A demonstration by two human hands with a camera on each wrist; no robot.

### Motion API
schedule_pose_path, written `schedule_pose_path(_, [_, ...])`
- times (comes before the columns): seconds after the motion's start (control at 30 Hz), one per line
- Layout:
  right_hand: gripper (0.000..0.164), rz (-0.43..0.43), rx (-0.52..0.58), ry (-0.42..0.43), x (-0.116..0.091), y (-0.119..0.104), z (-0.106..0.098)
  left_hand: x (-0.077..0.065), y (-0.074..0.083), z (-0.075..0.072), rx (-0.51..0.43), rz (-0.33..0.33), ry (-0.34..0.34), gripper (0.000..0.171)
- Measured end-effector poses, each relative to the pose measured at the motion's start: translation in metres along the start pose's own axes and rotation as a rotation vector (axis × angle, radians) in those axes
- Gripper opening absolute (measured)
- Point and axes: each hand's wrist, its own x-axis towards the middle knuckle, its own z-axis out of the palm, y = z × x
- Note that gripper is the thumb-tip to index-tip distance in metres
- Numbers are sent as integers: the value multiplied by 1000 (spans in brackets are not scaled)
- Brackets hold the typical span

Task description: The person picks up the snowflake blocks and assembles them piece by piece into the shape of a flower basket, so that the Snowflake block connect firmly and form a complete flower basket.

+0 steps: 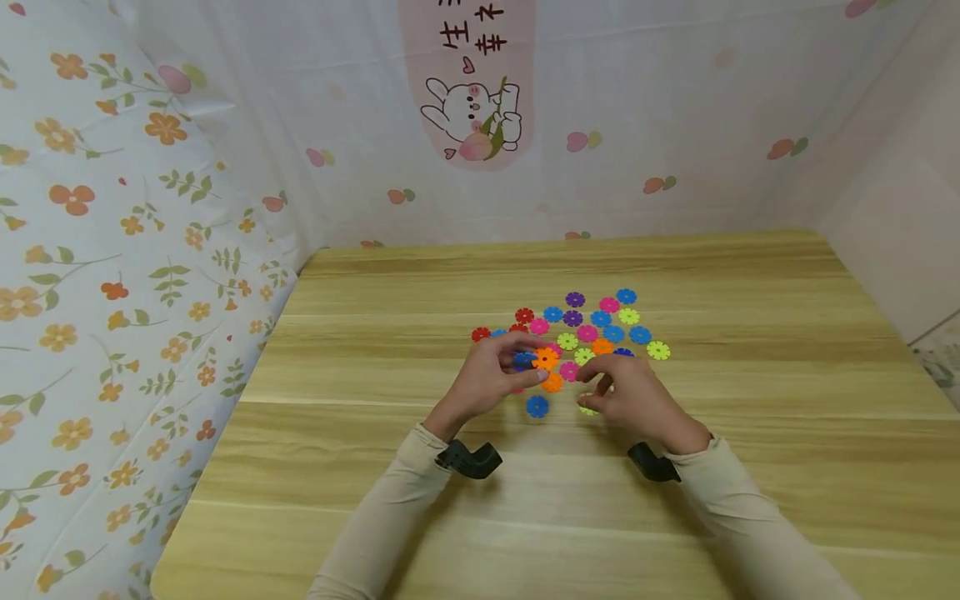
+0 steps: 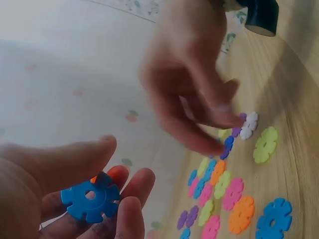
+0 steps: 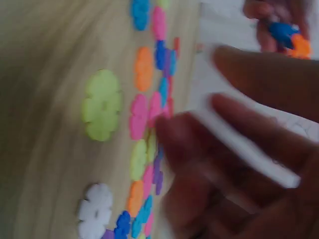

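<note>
My left hand (image 1: 483,379) holds a blue snowflake disc (image 2: 102,200) and an orange snowflake disc (image 1: 546,359) pressed together, above the table. In the left wrist view the blue one faces the camera between thumb and fingers, hiding most of the orange. To the right hovers my right hand (image 1: 637,396), its fingers loosely bent with nothing seen between them. It blurs in both wrist views. Under its fingertips in the head view lies a lime disc (image 1: 587,404); the right wrist view shows this lime disc (image 3: 102,104) flat on the wood, apart from the fingers.
Many notched discs in pink, blue, purple, red, lime and orange lie spread on the wooden table (image 1: 345,350) beyond the hands. A single blue disc (image 1: 537,407) lies nearer me. One white disc (image 3: 95,211) shows in the wrist views. Printed curtains (image 1: 337,108) hang behind and left.
</note>
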Motion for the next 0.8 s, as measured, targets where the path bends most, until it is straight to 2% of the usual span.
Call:
schedule_pose_path(0.1, [31, 54, -142, -124, 2, 4, 6, 0, 0, 0, 14, 15, 3, 36])
schedule_pose_path(0.2, [31, 72, -263, -143, 3, 6, 12, 0, 0, 1, 25, 27, -3, 36])
schedule_pose_path(0.27, [27, 80, -297, -136, 2, 6, 15, 0, -1, 1, 31, 23, -5, 37])
schedule_pose_path(0.4, [20, 112, -296, -157, 2, 8, 17, -2, -2, 2, 51, 9, -3, 37])
schedule_pose_path(0.53, [21, 115, -271, -171, 4, 9, 15, -1, -1, 2, 43, 11, -7, 36])
schedule_pose_path(0.8, [25, 83, -79, -153, 5, 14, 11, 1, 0, 2, 32, 22, -18, 37])
